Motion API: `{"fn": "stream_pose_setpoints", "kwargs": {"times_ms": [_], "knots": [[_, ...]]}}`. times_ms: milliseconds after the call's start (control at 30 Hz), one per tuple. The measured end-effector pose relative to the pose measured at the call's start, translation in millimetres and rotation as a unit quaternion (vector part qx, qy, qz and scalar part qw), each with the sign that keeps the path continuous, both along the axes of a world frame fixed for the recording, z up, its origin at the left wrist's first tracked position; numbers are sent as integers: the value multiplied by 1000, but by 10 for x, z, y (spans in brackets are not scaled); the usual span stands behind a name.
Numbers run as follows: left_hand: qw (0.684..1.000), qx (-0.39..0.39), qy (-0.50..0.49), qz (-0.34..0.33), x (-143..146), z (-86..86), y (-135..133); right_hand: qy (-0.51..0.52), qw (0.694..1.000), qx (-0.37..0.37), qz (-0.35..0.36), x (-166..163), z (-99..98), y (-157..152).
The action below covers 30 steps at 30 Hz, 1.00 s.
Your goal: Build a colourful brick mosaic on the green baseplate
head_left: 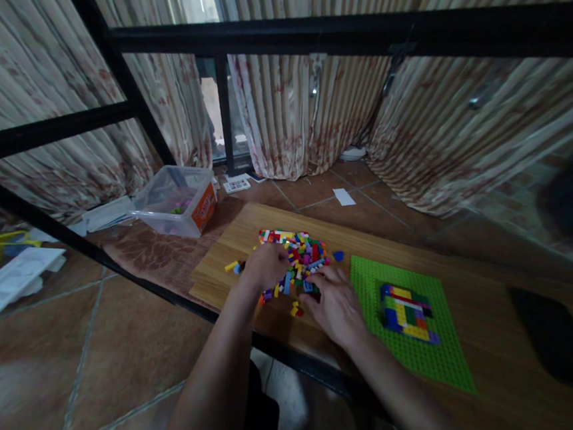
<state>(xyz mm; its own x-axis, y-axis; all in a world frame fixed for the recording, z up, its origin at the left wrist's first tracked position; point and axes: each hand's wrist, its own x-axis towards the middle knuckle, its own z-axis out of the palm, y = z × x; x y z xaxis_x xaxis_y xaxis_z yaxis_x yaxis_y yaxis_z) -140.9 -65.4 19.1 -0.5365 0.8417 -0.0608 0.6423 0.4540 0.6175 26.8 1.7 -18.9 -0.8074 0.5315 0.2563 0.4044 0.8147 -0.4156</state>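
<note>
A heap of small, many-coloured toy bricks lies on the wooden table. My left hand is over the left side of this heap, its fingers curled inward; whatever they grip is hidden. At the heap's right edge, my right hand has thumb and fingers closed around a blue toy brick. To the right of that hand is a green baseplate, carrying a low, multicoloured brick build. A few yellow and red bricks sit near the table's front edge.
The wooden table has a black flat object at its right. Beyond its left end, a clear plastic box with an orange label holds a few pieces. Black metal bars cross in front of curtains. A white tray is at far left.
</note>
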Motion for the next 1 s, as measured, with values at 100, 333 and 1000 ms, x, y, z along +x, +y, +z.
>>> {"fn": "stream_pose_setpoints", "kwargs": {"times_ms": [100, 333, 1000], "knots": [[999, -8, 21, -27, 38, 9, 21, -16, 999, 30, -22, -20, -8, -50], [996, -48, 56, -56, 105, 1, 90, -41, 996, 74, -36, -84, 2, -58], [987, -22, 72, -145, 423, -50, 234, 410, 768, -448, -202, 960, 172, 593]]}}
